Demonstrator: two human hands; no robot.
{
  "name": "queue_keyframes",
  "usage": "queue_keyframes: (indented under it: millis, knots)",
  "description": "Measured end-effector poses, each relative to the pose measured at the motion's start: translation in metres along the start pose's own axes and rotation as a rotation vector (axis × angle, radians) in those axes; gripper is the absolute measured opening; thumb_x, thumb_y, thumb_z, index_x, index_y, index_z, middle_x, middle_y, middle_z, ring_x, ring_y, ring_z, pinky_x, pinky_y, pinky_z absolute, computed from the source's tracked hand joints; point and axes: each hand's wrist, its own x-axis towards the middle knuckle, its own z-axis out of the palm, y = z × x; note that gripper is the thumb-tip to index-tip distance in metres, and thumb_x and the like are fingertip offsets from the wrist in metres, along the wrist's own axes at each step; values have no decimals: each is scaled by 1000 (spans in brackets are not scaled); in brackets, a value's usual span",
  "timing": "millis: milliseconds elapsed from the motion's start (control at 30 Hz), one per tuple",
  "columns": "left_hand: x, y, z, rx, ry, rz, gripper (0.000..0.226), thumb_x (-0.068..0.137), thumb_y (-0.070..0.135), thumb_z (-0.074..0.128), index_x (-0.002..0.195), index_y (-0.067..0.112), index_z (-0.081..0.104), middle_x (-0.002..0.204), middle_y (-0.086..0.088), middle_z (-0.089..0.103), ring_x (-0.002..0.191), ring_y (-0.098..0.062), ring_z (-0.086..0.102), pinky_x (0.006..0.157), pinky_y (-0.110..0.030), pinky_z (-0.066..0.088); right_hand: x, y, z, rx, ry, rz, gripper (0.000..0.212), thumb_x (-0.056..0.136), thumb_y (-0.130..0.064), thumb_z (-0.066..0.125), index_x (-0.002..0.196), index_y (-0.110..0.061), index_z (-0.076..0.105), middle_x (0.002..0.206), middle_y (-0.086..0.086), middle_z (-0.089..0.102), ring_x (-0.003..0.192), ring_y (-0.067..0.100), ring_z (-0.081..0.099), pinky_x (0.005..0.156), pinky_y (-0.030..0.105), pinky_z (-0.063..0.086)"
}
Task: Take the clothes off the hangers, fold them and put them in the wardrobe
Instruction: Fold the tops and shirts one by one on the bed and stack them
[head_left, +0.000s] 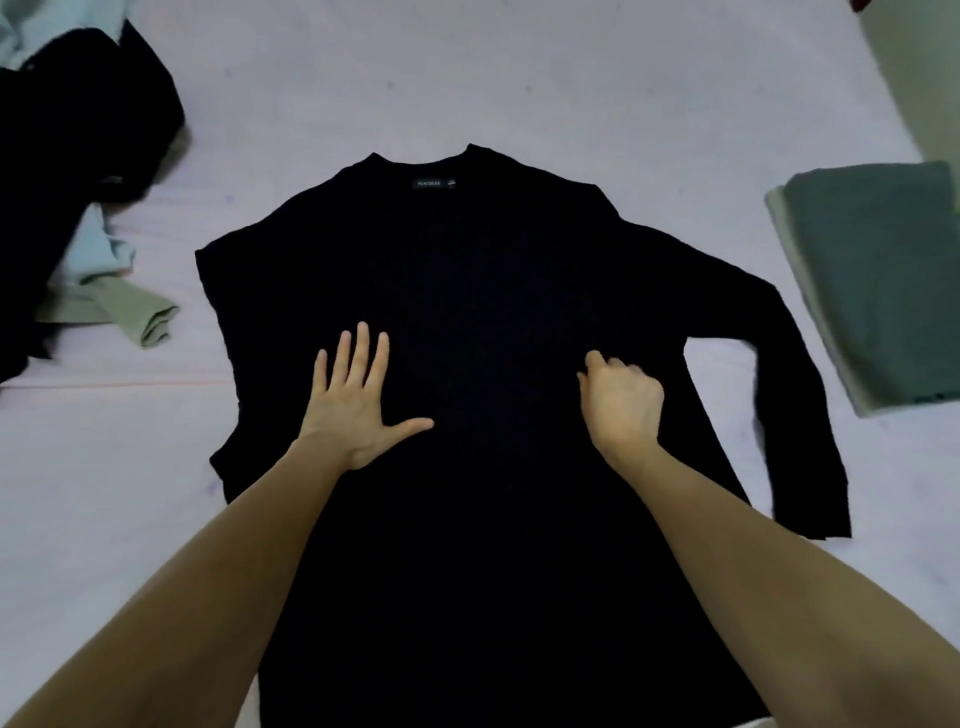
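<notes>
Nearest to me, both bare forearms reach forward over the lower part of a black sweater (483, 312), which lies spread flat on the pale bed sheet (571, 78), neckline away from me and hem toward me, running out of view at the bottom edge.

My left hand (353, 405) lies flat on the sweater's left half, palm down, fingers straight and spread, thumb pointing inward. It holds nothing; it simply presses on the cloth, just inside the garment's left edge, where the left sleeve seems folded in over the body.

My right hand (621, 400) rests on the sweater's right half, near where the right sleeve (769, 395) leaves the body. Its fingers are curled under and its thumb lies against the fabric. It looks like a pinch of the cloth, but the black knit hides the fingertips, so I cannot tell whether it truly grips anything.

The right sleeve runs out and back down toward me on the sheet, apart from the hand.

Farther off, a small label (434, 184) shows inside the collar. To the right lies a folded grey-green garment (878, 280), well apart from the sweater. At far left sits a loose heap of clothes (78, 156), black, pale blue and green.
</notes>
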Motion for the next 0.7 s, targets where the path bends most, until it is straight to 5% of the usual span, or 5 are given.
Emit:
queue_keyframes:
  millis: [100,267,367,567,700]
  knots:
    - [-2,-5,1,63,21,57,115,70,93,13,146,19,-31,152,-8,-37,142,-26,-31,117,-49,-14,-2,-21,6,14,130,-72,48,83,-20,68,127,-12,51,132,14,53,122,33,48,102,47,36]
    - [1,-14,18,209,165,337,93,87,79,3,155,17,-1,162,-6,-6,149,-25,-10,120,-49,1,-20,-121,18,231,76,-617,61,101,-39,34,153,-11,19,161,6,14,149,20,9,122,40,10]
    - [4,-19,26,187,141,332,89,88,77,1,155,19,-7,161,-3,-13,148,-23,-15,121,-47,-2,-16,-125,36,261,2,-440,64,102,-49,14,154,-15,2,162,1,-3,149,13,-8,122,38,0]
    - [-2,-9,14,170,23,282,89,82,76,-8,150,20,-21,157,-2,-27,144,-22,-26,118,-45,-15,-44,-22,64,314,-45,76,67,99,-54,1,155,-17,-1,163,-1,-3,149,11,-6,122,37,-2]
    - [4,20,-6,133,-35,227,85,86,75,0,150,23,-20,156,-4,-29,144,-26,-25,118,-46,-13,-63,43,67,278,-180,158,64,99,-52,2,153,-18,-7,162,-2,-5,148,11,-9,121,38,-7]
